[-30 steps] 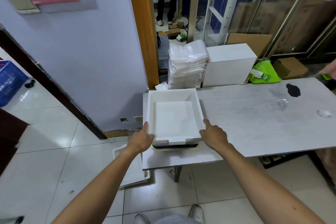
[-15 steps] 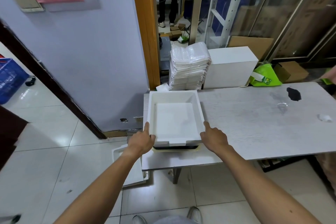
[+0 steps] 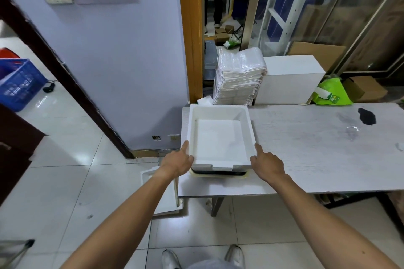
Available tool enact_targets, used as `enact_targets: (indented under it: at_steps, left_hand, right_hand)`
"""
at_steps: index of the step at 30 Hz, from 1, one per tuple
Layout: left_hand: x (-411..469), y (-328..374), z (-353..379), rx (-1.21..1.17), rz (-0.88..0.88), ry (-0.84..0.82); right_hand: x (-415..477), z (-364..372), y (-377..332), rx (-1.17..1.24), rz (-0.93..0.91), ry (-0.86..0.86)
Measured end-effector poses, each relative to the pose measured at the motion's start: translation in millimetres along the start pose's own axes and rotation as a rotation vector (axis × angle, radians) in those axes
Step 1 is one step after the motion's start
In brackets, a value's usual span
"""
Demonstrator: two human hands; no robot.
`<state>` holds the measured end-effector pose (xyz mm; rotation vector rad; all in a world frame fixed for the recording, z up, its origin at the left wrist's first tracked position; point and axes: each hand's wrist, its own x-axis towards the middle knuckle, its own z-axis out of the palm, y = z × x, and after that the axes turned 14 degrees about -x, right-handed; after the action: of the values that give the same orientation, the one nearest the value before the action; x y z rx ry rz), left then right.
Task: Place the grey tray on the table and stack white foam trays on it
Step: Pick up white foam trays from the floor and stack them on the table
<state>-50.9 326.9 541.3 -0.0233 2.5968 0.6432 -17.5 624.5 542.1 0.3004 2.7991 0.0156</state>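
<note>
Where the tiled floor runs off to the far left, one blue plastic crate [image 3: 17,85] stands. One white foam piece [image 3: 161,194] lies on the floor, just beside the counter's left end.

Left hand [image 3: 177,161]: at the near left corner of the white foam trays [image 3: 220,137]. The forefinger lies straight along the left wall, the thumb is hooked over the near rim, and the fingers clasp the stack.

White foam trays: nested in a short stack, open side up, at the left end of the counter [image 3: 317,148]. They rest on the grey tray [image 3: 218,173], of which only the near edge shows beneath them, dark within a pale rim.

Right hand [image 3: 265,165]: at the near right corner of the stack. The forefinger runs along the right wall and the thumb touches the corner. The other fingers are tucked out of sight.

Behind the counter, in order: a tall pile of plastic-wrapped white packs [image 3: 238,78], a white foam box [image 3: 290,81] and a green bag [image 3: 330,94].

One dark stain [image 3: 367,116] marks the counter's far right.
</note>
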Motion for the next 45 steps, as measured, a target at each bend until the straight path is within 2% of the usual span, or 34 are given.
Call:
enact_targets:
  at_steps: [7,11,20,27,32,35,39,45]
  left_hand:
    - [-5.7,-13.9,-33.9,-0.236,-0.03,0.043]
    - [-13.6,-22.8,-51.3,-0.279,0.01,0.102]
    - [-25.6,-78.8,-61.6,-0.351,-0.043,0.266]
    - [-36.4,-153.8,-59.7,-0.432,-0.198,0.321]
    - [-32.7,-212.2,-44.8,-0.489,-0.299,0.285]
    - [-27.0,-247.2,-29.7,-0.539,-0.325,0.255]
    - [-11.1,-295.6,-5.2,-0.575,-0.344,0.268]
    - [28.3,-356.1,47.2,-0.592,-0.381,0.243]
  right_hand:
    - [-0.6,0.3,-16.2,-0.046,-0.06,0.276]
    - [-3.4,-10.2,-50.7,0.035,-0.185,0.304]
    - [-21.2,-20.4,-146.0,0.041,-0.488,0.328]
    - [-19.7,-13.0,-221.7,0.032,-0.652,0.308]
    - [-26.4,14.5,-274.1,-0.001,-0.741,0.255]
    - [-29.8,39.2,-304.0,-0.034,-0.77,0.145]
    - [-20.4,84.4,-340.9,-0.092,-0.745,-0.069]
    - [8.6,160.2,-394.2,-0.084,-0.645,-0.252]
